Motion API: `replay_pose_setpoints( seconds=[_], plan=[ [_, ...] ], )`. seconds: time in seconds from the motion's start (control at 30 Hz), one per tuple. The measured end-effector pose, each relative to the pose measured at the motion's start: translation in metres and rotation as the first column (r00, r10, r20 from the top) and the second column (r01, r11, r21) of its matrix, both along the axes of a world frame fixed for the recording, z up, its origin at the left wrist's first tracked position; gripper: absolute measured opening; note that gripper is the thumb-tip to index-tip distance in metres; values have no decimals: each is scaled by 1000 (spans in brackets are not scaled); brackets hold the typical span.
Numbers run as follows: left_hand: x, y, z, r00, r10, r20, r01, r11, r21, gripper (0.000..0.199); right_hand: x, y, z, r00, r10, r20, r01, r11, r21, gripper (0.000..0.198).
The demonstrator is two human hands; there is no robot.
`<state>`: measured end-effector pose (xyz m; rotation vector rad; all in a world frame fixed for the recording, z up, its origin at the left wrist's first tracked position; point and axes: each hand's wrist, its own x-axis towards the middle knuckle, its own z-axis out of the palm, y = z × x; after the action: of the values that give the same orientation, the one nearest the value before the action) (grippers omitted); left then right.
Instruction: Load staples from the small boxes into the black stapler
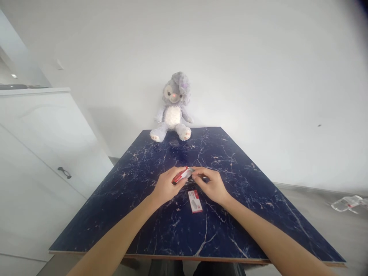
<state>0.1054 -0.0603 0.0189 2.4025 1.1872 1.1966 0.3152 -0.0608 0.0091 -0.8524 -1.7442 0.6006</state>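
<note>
Over the middle of the table, my left hand [168,184] is closed round a small red-and-white box [181,175], which looks like a staples box and is held tilted. My right hand [211,183] has its thumb and forefinger pinched at the box's far right end, where something small and greyish shows; I cannot make out what it is. Under the two hands lies a dark, shiny object, mostly hidden by the fingers. Nearer to me, a second red-and-white box [195,201] with a grey picture of staples lies flat on the table.
The dark blue marble-patterned table [138,226] reaches to the wall. At its far edge sits a lilac plush toy [173,115]. A white cabinet [37,153] with a black handle stands at the left. On the floor at the right lies a clear plastic item [346,203].
</note>
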Motion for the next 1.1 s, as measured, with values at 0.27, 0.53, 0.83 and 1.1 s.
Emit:
replay_pose_setpoints(
  seconds=[0.27, 0.53, 0.83, 1.1],
  plan=[
    [-12, 1, 6, 991, -109, -81, 109, 994, -8, 29, 8, 9, 1, 991, -117, -64, 108, 986, -131, 20],
    [-20, 8, 9, 984, -99, -148, 91, 994, -55, 27, 26, 27, 2, 944, -264, -197, 213, 945, -247, 35],
    [-21, 4, 20, 919, -311, -245, 284, 949, -138, 25, 28, 33, -7, 965, -251, -73, 225, 939, -259, 38],
    [-28, 11, 17, 931, -245, -270, 215, 967, -136, 33, 32, 35, -6, 972, -201, 125, 227, 942, -249, 30]
  ],
)
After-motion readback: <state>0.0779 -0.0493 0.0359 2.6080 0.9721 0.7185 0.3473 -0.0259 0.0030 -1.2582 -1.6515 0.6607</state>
